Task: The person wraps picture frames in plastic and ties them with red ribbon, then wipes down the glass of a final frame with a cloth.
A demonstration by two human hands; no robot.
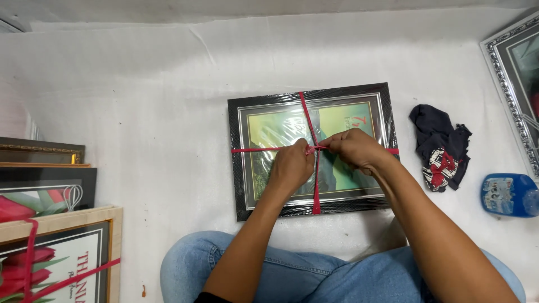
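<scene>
- Head view: the left hand (pixel 291 165) and the right hand (pixel 353 148) meet over the middle of a framed picture (pixel 311 148), fingers closed in a pinch on the red string (pixel 316 185) where its two bands cross.
- The framed picture lies flat on a white sheet (pixel 140 112) covering the floor, directly under both hands and just beyond the person's knees in blue jeans (pixel 292 275).
- It is wrapped in shiny clear film, so it will probably feel slick; the frame looks stiff, moderately light, and the glazed face likely fragile. The black outer edges or the tied string seem the safest places to take hold.
- The string itself is thin and soft, and it appears drawn taut across the film.
- Right of the right hand, well apart, lie a crumpled dark cloth (pixel 441 148) and a blue packet (pixel 508 194); an ornate silver frame (pixel 514 73) sits farther out.
- Left of the left hand, well apart, stands a stack of framed pictures (pixel 50 224), the nearest one also crossed with red string.
</scene>
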